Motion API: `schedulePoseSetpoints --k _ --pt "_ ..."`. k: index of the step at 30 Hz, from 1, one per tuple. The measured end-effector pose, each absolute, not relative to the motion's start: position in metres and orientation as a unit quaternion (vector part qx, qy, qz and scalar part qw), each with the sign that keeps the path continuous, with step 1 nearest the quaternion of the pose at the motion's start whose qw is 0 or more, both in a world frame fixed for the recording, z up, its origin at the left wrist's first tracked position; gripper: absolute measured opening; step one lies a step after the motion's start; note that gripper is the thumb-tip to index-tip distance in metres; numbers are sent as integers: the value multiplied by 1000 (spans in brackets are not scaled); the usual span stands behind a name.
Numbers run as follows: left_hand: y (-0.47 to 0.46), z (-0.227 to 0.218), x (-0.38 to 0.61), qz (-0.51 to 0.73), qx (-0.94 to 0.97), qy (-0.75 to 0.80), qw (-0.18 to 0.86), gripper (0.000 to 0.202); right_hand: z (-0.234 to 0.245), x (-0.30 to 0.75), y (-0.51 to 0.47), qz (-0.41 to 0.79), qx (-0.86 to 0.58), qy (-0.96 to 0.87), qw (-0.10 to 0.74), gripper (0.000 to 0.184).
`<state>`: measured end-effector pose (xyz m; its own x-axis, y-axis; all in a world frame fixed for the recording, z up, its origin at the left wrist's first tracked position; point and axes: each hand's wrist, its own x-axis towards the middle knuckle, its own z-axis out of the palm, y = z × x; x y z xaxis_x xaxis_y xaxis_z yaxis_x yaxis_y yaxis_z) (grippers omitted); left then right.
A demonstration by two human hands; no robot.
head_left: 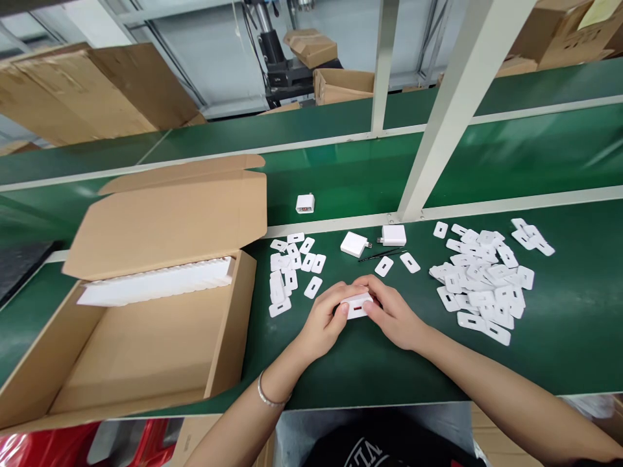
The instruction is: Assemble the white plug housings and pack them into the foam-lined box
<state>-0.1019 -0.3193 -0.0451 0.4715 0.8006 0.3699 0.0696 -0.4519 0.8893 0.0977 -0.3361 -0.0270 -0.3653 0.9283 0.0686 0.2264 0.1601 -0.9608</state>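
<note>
Between my left hand [326,316] and my right hand [393,316] is a small white USB adapter [358,302], its slotted end face turned toward me. Both thumbs press on that face, while the fingers wrap round the sides and back. Just beyond my hands lie two loose white end plates, one the nearer slotted plate [384,266], the other the right-hand plate [409,263]. Past them are a pair of dark tweezers [382,255] and two more white adapters, the left one [354,244] and the right one [392,235], with metal plugs showing.
An open cardboard box [146,350] stands at left with a row of white pieces [156,283] along its back. A small plate pile [292,261] lies beside it; a larger plate pile [481,275] is at right. One adapter [305,203] sits farther back. A white post [448,117] rises behind.
</note>
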Motion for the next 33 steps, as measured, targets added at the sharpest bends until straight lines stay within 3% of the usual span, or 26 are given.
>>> schedulePoseSetpoints --k 5,10,13,23,28,33 --pt "-320 -46 -101 427 717 301 463 47 -27 96 -336 497 -452 -650 356 38" --pt "-322 -48 -101 379 654 336 562 52 -25 92 -332 552 -458 -594 366 42" --pt "-322 -48 -101 384 655 322 566 49 -23 92 -331 564 -448 -585 372 45" --pt "-323 -45 -103 396 738 275 472 44 -25 99 -335 463 -451 -670 364 43" --pt "-318 -47 -110 368 655 328 572 60 -25 97 -334 372 -425 -740 364 43" --pt "-301 -55 -108 372 575 391 615 53 -29 98 -329 298 -418 -803 302 52"
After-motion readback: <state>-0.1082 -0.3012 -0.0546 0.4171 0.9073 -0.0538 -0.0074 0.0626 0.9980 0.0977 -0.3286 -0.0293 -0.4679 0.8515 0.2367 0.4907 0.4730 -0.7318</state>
